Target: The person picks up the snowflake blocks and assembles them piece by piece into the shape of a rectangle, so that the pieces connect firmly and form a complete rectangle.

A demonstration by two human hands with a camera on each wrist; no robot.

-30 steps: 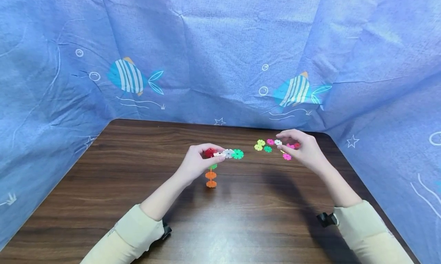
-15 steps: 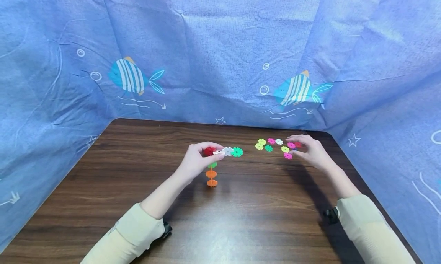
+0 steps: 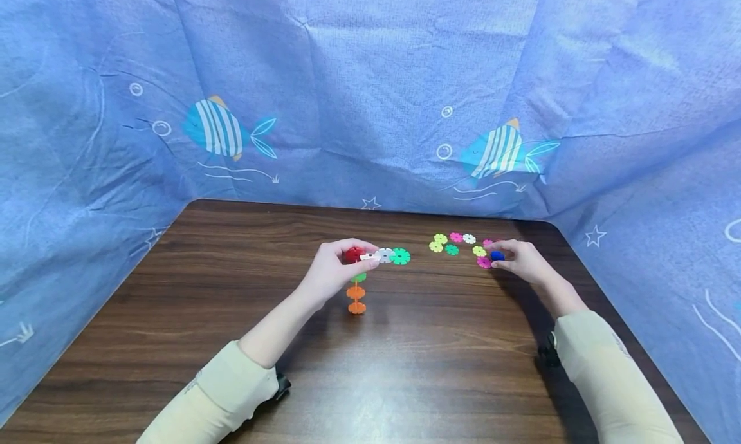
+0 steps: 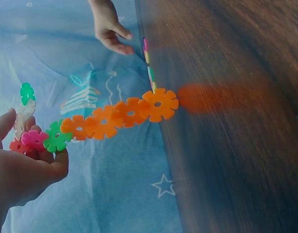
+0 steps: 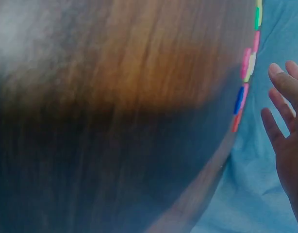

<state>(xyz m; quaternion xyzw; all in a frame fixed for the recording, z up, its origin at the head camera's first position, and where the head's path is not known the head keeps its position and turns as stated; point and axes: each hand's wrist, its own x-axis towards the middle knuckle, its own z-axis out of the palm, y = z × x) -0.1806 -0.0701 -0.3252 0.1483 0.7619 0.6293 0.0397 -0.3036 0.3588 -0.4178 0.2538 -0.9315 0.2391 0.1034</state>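
My left hand [image 3: 330, 270] grips a chain of interlocking snowflake discs near its bend. From there the chain hangs down through a green disc [image 4: 57, 136] to several orange discs [image 4: 104, 122], the lowest close over the tabletop. Its other arm runs right through whitish discs [image 3: 384, 255] to a green end disc [image 3: 400, 257]. A red disc [image 3: 352, 254] and a pink disc [image 4: 34, 140] sit at the fingers. My right hand [image 3: 523, 260] is held above the loose discs, thumb and fingers apart and nothing between them. A blue disc [image 3: 497, 255] lies by its fingertips.
Loose discs lie at the back right of the dark wooden table [image 3: 231, 289]: yellow [image 3: 436, 246], green [image 3: 451, 249], white [image 3: 469, 238] and pink [image 3: 484, 262] ones among them. A blue fish-print cloth [image 3: 370, 96] hangs behind and along the sides.
My right hand has moved right and toward me, from above the white disc to the blue one. My left hand and the chain have stayed almost in place.
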